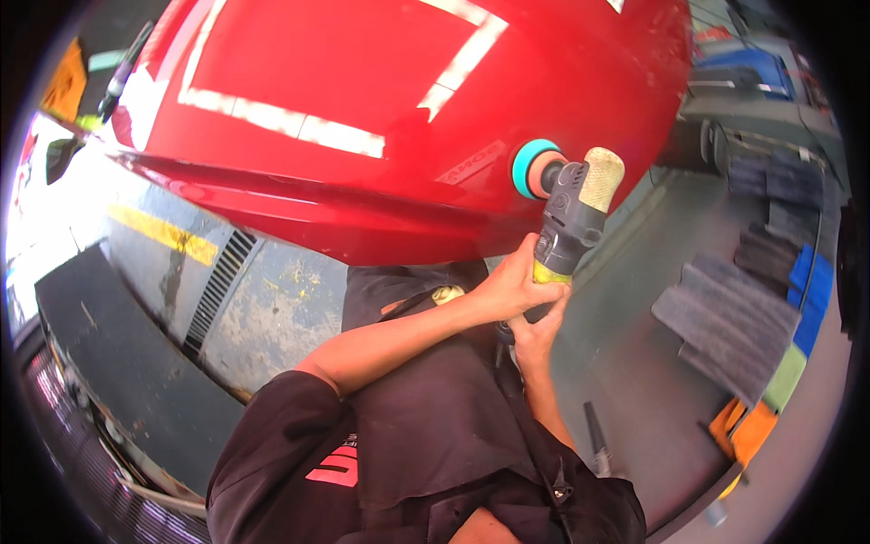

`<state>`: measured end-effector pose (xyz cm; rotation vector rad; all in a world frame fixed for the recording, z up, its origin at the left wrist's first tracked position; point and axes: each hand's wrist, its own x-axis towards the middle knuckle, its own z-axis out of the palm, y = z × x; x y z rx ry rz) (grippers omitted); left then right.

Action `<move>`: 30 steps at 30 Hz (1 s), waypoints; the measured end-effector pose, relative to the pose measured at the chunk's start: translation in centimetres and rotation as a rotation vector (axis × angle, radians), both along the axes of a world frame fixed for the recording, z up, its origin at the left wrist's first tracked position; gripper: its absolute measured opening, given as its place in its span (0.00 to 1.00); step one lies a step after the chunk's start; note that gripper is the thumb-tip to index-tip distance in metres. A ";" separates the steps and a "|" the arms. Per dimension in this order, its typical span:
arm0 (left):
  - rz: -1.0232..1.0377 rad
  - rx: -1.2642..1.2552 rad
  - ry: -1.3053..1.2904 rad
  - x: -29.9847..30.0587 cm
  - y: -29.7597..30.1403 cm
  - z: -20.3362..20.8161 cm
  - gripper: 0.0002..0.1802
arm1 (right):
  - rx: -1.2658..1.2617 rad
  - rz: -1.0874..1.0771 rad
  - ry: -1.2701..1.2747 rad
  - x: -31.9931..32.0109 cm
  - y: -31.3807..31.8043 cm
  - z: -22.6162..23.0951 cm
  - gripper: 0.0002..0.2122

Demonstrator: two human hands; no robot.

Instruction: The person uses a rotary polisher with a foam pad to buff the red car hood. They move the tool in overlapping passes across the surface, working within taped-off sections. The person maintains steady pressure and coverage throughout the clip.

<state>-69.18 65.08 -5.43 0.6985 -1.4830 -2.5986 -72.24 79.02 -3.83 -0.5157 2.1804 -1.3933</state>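
A polisher [571, 213] with a dark grey body and a pale, worn cover on its head is gripped by both my hands. Its round pad [526, 172], teal and orange-pink, faces the glossy red car panel [344, 181]; I cannot tell whether the pad presses on the paint or stands just off it. My left hand [518, 283] is wrapped around the body near a yellow-green band. Closer to me, the fingers of my right hand [536, 331] close around the handle end, which is partly hidden.
Grey cloths [725, 313], with blue, green and orange ones, hang on a rail at the right. A dark, narrow tool [596, 435] is near my right arm. To the left are a dark flat-topped bench [136, 363] and a floor drain grate [217, 286].
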 end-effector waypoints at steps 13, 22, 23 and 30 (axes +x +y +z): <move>0.173 0.105 0.056 21.6 -11.0 -0.3 0.25 | 0.187 0.384 -0.132 14.9 -12.3 2.7 0.51; -0.087 0.014 0.069 10.7 -4.8 -0.4 0.39 | -0.123 -0.166 -0.159 12.2 -5.4 0.0 0.52; -0.137 -0.025 0.040 9.7 -4.9 0.3 0.39 | -0.129 -0.186 -0.130 11.7 -4.9 -0.5 0.51; -0.180 -0.006 0.029 10.5 -6.6 -0.2 0.40 | -0.129 -0.164 -0.100 12.4 -6.5 -0.5 0.49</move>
